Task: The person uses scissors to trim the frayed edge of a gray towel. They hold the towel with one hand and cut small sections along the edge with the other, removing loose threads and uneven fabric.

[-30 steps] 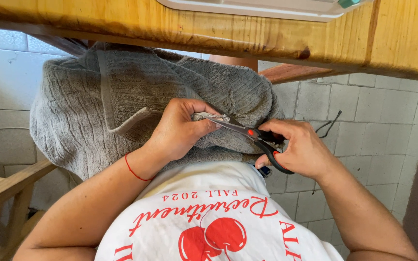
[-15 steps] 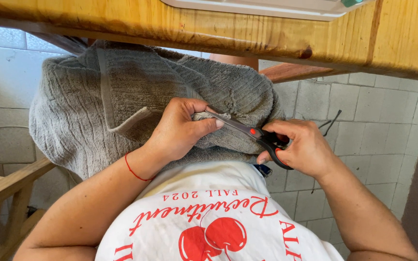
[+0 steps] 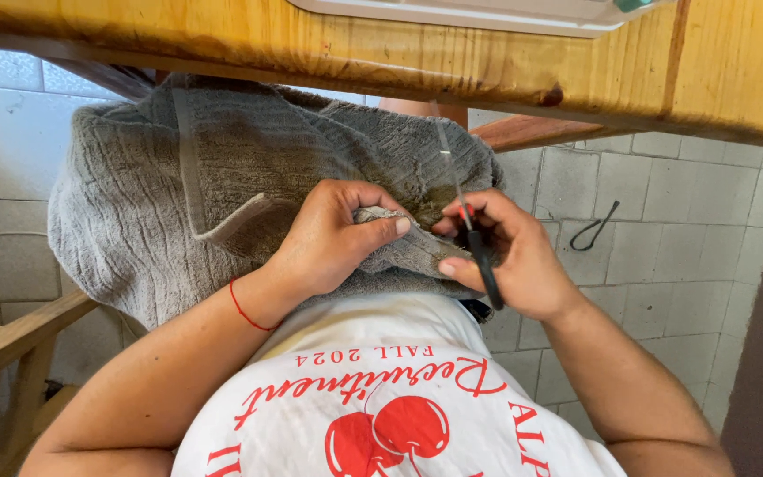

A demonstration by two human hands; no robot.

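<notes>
A grey ribbed towel (image 3: pixel 222 185) lies bunched over my lap, below a wooden table edge (image 3: pixel 452 62). My left hand (image 3: pixel 333 234) pinches a folded edge of the towel between thumb and fingers. My right hand (image 3: pixel 509 256) is closed around a pair of black-handled scissors (image 3: pixel 474 234) with a red pivot. The blades point up and away, standing over the towel just right of the pinched edge. The fingertips of both hands nearly touch. A red string circles my left wrist.
A wooden bench frame (image 3: pixel 11 344) sits at the lower left. The floor is pale tile (image 3: pixel 664 212), with a dark looped cord (image 3: pixel 595 228) lying on it at the right. A white tray edge (image 3: pixel 487 13) rests on the table top.
My right hand has turned the scissors from lying flat across the towel to pointing upward, and has moved closer to my left hand. My left hand keeps its pinch on the towel edge.
</notes>
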